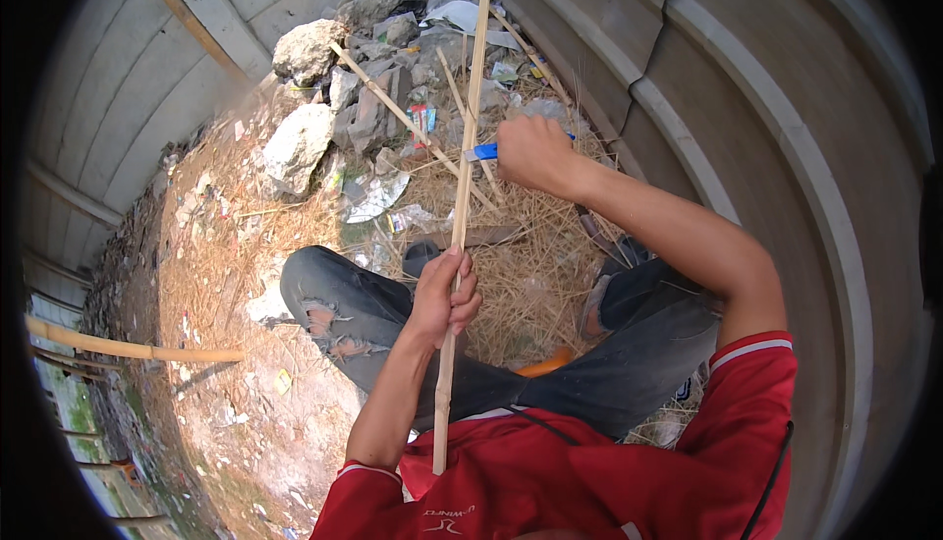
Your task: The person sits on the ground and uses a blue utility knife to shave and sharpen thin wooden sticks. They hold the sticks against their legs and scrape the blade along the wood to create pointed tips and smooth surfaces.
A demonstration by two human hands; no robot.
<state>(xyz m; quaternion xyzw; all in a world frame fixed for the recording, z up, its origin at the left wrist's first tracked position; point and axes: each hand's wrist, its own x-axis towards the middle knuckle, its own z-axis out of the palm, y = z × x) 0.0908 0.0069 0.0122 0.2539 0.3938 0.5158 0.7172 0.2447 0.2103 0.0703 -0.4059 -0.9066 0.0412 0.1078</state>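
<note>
A long split bamboo strip (475,88) runs from my lap up to the top of the view, tilted slightly right. My left hand (444,297) is wrapped round its lower part, above my thighs. In my right hand (535,155) is a blue-handled utility knife (483,151), its front end against the strip's right edge near mid-length. The blade itself is too small to make out. Beyond the strip, a thinner bamboo stick (393,108) lies slanting across the ground and passes behind it. Another short stick (454,83) lies close by.
Pale broken rocks (298,147) and scattered litter lie ahead on dry straw (530,295). Corrugated sheeting (776,147) rises close on my right, with a concrete wall (108,79) at left. A bamboo pole (138,341) juts in from the left. Something orange (545,361) lies between my legs.
</note>
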